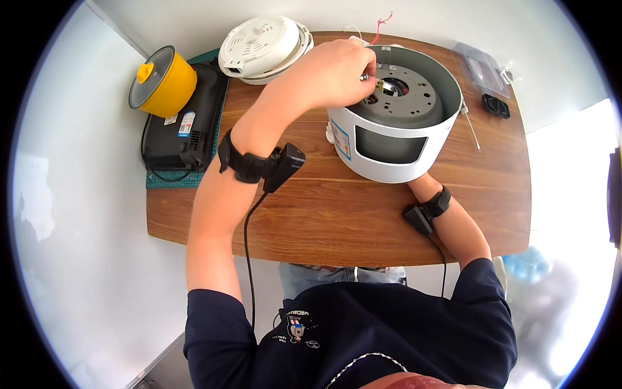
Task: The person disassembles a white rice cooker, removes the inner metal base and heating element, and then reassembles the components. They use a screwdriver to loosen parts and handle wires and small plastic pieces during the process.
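One round white housing (389, 171) is standing at the upper right of centre, the left hand (346, 71) reaching over its rim.
Left fingers are pinching one small metallic item (365, 77); the right hand is hiding behind the housing, grip undeterminable. One yellow pot (175, 84) is resting on one black appliance (165, 146), upper left. The housing's label (343, 141) is showing illegible print. Wood is stretching from the housing to the worktop's (337, 214) lower edge.

Lighting: bright; we log whitened glare at far right, beyond the tabletop (324, 220). Optics: fisheye; we note a bluish fringe at the curved rim, black corners. Focus: white housing (389, 171) crisp, blue patch (528, 262) hazy.
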`<act>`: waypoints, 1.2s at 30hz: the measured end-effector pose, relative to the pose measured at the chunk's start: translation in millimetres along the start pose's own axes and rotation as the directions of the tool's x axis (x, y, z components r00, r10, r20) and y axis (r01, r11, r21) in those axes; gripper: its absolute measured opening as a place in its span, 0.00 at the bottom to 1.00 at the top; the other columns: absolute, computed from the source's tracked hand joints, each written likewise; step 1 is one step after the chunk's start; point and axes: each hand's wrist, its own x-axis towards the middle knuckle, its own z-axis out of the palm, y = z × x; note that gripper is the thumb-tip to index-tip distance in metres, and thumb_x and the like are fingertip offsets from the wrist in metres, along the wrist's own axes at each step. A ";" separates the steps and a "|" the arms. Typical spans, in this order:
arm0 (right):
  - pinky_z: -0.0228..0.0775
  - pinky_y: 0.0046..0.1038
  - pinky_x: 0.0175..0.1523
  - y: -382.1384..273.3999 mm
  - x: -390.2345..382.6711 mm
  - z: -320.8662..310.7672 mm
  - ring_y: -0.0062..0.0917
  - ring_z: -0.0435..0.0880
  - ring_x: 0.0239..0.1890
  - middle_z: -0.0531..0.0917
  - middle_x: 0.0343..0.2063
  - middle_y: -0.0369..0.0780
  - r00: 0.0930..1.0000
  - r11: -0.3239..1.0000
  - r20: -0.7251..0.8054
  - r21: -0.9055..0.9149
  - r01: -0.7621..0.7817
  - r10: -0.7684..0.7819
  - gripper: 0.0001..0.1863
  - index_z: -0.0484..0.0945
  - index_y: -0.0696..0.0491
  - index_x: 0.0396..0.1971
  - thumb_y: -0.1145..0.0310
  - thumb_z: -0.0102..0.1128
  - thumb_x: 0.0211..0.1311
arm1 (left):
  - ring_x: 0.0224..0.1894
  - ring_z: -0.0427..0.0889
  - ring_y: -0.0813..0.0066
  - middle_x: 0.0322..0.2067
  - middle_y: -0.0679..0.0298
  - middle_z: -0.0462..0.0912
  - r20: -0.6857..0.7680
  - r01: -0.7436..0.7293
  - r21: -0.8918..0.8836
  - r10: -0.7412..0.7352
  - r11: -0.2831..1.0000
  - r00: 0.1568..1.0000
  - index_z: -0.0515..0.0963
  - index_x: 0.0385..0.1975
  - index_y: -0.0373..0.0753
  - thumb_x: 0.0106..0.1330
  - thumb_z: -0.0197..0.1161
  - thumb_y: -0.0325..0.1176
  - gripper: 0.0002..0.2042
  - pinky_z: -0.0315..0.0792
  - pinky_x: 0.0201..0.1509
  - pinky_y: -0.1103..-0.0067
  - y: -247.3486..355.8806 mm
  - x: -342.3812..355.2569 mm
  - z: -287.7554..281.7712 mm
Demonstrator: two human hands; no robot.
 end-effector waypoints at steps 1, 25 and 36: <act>0.80 0.37 0.59 -0.3 -1.0 2.1 0.38 0.87 0.54 0.87 0.52 0.47 1.000 1.000 -0.005 0.007 0.001 -0.001 0.18 0.85 0.55 0.53 0.74 0.69 0.62 | 0.46 0.87 0.57 0.43 0.54 0.88 0.018 0.055 -0.001 -0.055 0.998 0.998 0.85 0.39 0.34 0.68 0.64 0.36 0.11 0.80 0.52 0.67 5.1 -3.1 0.7; 0.75 0.34 0.67 2.7 -56.4 2.3 0.31 0.82 0.62 0.83 0.61 0.40 0.953 0.854 0.036 0.434 -0.286 0.300 0.25 0.79 0.50 0.64 0.70 0.70 0.67 | 0.44 0.89 0.58 0.42 0.53 0.90 0.017 0.218 -0.195 -0.219 0.956 0.976 0.85 0.40 0.35 0.66 0.66 0.37 0.12 0.80 0.49 0.67 19.3 -13.7 10.3; 0.70 0.41 0.69 -47.3 -58.9 -65.5 0.45 0.78 0.63 0.84 0.56 0.49 0.917 0.943 0.311 0.136 -0.304 0.251 0.30 0.79 0.60 0.59 0.62 0.76 0.60 | 0.40 0.89 0.60 0.38 0.54 0.90 0.009 0.190 -0.243 -0.193 0.951 0.981 0.85 0.39 0.35 0.66 0.66 0.36 0.11 0.80 0.47 0.69 20.4 -15.3 16.0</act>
